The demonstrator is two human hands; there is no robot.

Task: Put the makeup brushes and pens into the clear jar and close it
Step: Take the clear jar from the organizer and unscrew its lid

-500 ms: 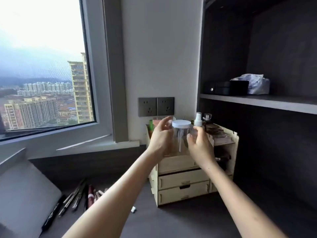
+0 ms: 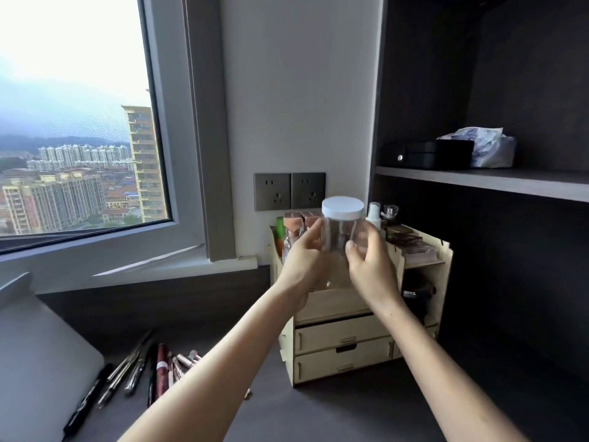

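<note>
A clear jar [image 2: 338, 237] with a white lid [image 2: 342, 207] on top is held upright in the air above the wooden organizer [image 2: 344, 342]. My left hand [image 2: 302, 266] grips its left side and my right hand [image 2: 371, 266] grips its right side. The jar looks empty. Several makeup brushes and pens [image 2: 143, 365] lie loose on the dark desk at the lower left, partly hidden by my left forearm. A black marker [image 2: 87, 398] lies beside them.
The wooden organizer has drawers and holds bottles, a spray bottle [image 2: 373, 213] and palettes. A grey laptop [image 2: 35, 371] sits at the far left. Wall sockets [image 2: 289, 191] are behind the jar. A dark shelf [image 2: 484, 181] carries a black box and a tissue pack.
Both hands have lifted the jar a little higher, clear of the organizer's top. The jar now looks empty.
</note>
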